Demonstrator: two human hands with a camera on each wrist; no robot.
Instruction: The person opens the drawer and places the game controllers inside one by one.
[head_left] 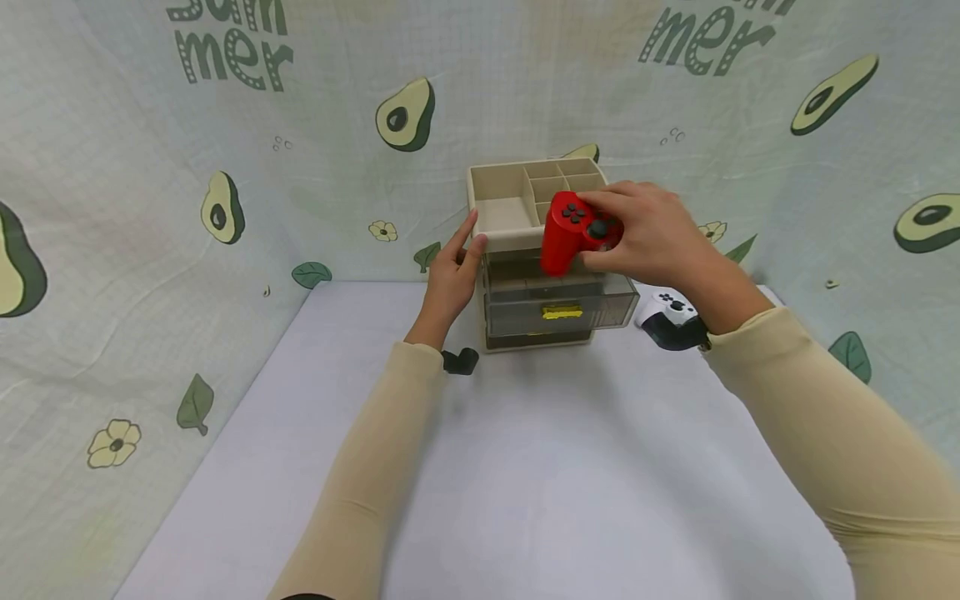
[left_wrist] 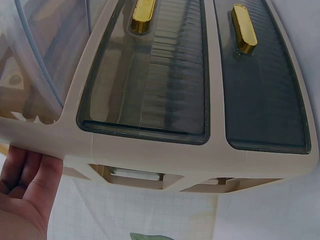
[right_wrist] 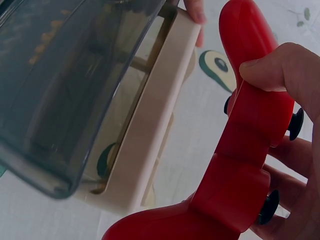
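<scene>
A pale cloth point(head_left: 330, 150) printed with avocados, leaves and flowers hangs behind and at the sides of a white table point(head_left: 585, 483). At the table's far side stands a beige organizer point(head_left: 513, 242). Its top is an open tray point(head_left: 504, 215) with one large compartment on the left, its floor visible, and smaller divided ones on the right, partly hidden by the right hand point(head_left: 645, 229) and what it holds.

Below the tray, the top drawer point(head_left: 517, 318) is pulled out, its front clear and grey-tinted; its contents cannot be made out. The left wrist view shows the middle drawer point(left_wrist: 170, 85) and bottom drawer point(left_wrist: 262, 100) pushed in, their insides too dark to read.

The left hand point(head_left: 448, 283) lies against the organizer's left side near the tray rim, fingers fairly straight, touching it. The right hand grips a red controller point(head_left: 558, 237), thumb on one side and fingers on the other, holding it tilted above the pulled-out drawer.

A white controller point(head_left: 669, 303) lies on the table just right of the organizer, partly hidden by the right wrist. Smallest is the drawer's yellow handle point(head_left: 562, 312).
</scene>
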